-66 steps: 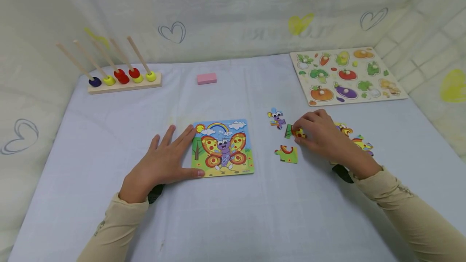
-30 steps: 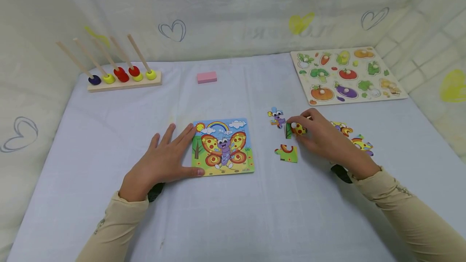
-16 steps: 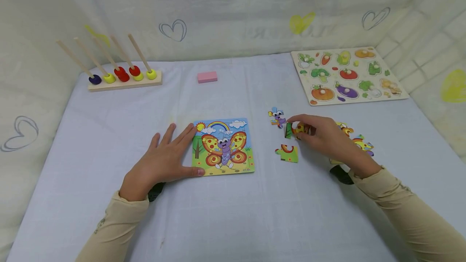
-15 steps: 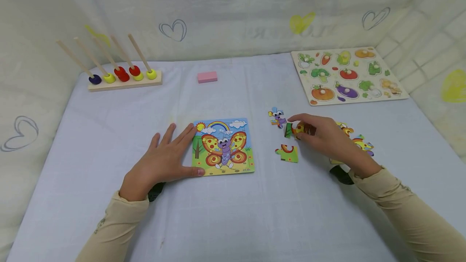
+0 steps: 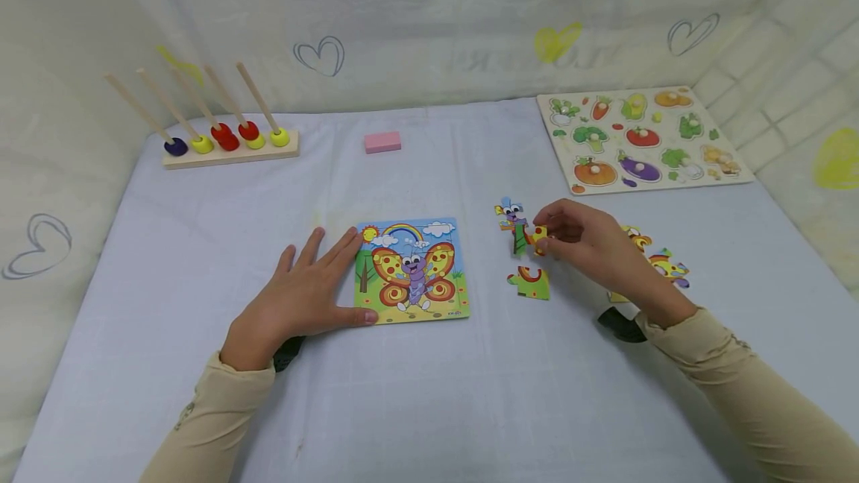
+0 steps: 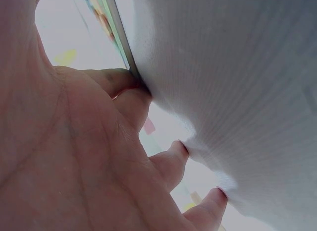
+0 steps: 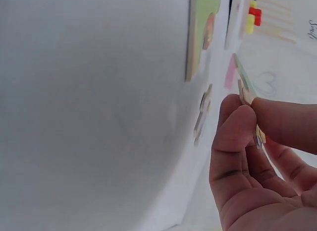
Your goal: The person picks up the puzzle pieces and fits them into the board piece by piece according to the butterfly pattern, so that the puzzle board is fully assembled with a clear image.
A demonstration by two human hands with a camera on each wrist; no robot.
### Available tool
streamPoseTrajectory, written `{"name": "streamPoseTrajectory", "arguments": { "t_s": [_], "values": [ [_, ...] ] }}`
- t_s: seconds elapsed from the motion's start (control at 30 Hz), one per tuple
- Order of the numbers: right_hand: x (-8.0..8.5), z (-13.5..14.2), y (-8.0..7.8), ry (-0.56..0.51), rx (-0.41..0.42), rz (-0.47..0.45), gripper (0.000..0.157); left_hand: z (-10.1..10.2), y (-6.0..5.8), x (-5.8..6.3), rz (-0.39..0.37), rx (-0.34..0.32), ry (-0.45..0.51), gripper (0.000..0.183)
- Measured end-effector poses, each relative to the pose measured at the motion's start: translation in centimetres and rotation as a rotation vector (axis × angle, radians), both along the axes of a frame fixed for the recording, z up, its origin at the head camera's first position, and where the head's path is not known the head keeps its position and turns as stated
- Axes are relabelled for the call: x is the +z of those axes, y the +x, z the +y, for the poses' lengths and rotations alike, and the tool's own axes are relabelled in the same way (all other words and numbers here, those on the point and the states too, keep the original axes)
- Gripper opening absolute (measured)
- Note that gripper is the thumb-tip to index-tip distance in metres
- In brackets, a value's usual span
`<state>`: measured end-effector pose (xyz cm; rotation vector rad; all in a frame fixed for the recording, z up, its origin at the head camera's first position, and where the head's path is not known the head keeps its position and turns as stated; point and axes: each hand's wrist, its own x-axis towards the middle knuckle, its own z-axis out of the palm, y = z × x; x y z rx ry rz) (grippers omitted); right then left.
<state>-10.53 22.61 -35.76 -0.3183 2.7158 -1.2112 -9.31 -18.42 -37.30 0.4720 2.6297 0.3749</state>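
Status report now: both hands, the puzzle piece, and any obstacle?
Left hand touching butterfly puzzle. Right hand pinching puzzle piece, raised. Loose pieces close by, none visibly blocking.

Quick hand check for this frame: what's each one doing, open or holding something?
Left hand: open, fingers spread, thumb on the butterfly puzzle.
Right hand: closed, pinching a puzzle piece.
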Motion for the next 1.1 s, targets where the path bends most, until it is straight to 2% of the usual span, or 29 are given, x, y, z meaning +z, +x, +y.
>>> {"name": "streamPoseTrajectory", "arguments": {
  "t_s": [0.3, 0.57, 0.77, 1.1],
  "values": [
    [0.1, -1.4, -0.2, -0.106, 0.025, -0.063, 0.024, -0.1, 0.1, 0.1, 0.003, -0.008, 0.01, 0.121],
    [0.3, -3.1, -0.3, -0.117, 0.031, -0.099, 0.026, -0.1, 0.1, 0.1, -0.003, -0.003, 0.013, 0.121],
    [0.4, -4.1, -0.4, -0.149, 0.054, -0.156, 0.019, 0.0, 0.0, 0.0, 0.001, -0.002, 0.006, 0.122],
    [0.0, -6.7, -0.8, -0.187, 0.141, -0.138, 0.007, -0.1, 0.0, -0.1, 0.003, 0.0, 0.008, 0.122]
  ]
}}
